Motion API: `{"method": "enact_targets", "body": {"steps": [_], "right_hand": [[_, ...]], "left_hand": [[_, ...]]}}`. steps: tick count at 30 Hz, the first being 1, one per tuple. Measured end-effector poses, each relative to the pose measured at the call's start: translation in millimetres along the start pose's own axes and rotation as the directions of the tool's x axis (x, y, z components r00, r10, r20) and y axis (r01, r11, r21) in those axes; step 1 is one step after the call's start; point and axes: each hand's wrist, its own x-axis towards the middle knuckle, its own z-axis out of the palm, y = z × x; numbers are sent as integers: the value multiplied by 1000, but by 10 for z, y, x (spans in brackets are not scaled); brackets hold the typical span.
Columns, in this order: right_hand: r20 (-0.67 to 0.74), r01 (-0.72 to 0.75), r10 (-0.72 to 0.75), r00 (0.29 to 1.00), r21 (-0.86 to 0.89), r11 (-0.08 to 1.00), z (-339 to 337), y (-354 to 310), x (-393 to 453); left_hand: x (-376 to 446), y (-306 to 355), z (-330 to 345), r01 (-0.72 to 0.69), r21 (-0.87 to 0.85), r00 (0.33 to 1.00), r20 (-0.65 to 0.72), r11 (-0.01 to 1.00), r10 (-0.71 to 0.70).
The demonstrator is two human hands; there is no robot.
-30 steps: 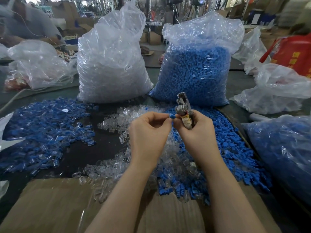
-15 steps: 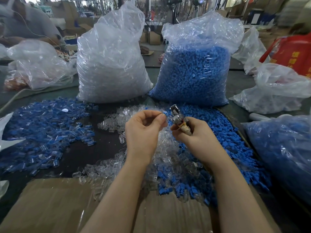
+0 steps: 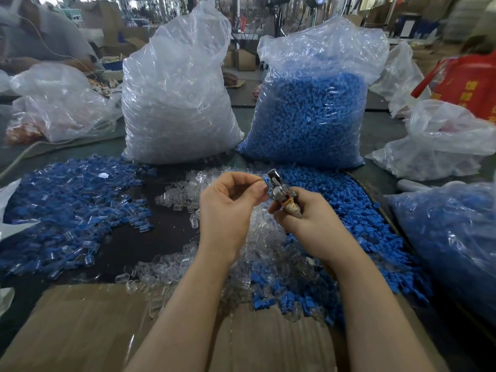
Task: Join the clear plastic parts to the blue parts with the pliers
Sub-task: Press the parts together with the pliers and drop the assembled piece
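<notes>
A flat sheet of brown corrugated cardboard (image 3: 88,326) lies along the near edge at 6 o'clock, on the dark grey worktable (image 3: 381,130). At 10 o'clock sits a slumped, crumpled clear plastic bag (image 3: 61,103) with something orange-brown showing at its lower left corner. At 2 o'clock a red woven bag with yellow lettering (image 3: 467,87) stands behind a crinkled translucent plastic bag (image 3: 440,146), whose contents cannot be made out. Another person in a grey top (image 3: 40,36) is at 11 o'clock. Brown cardboard boxes (image 3: 243,59) stand on the floor at 12 o'clock, far beyond the table.
</notes>
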Motion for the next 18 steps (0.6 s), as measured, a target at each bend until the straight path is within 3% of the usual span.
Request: {"method": "enact_targets", "body": {"steps": [12, 18], "right_hand": [[-34, 17, -21, 999, -115, 993, 30, 15, 18], [-92, -25, 2, 996, -258, 966, 33, 84, 40]], "left_hand": [[5, 4, -13, 40, -4, 999, -11, 999, -40], [92, -33, -220, 301, -147, 951, -27, 942, -308]]}}
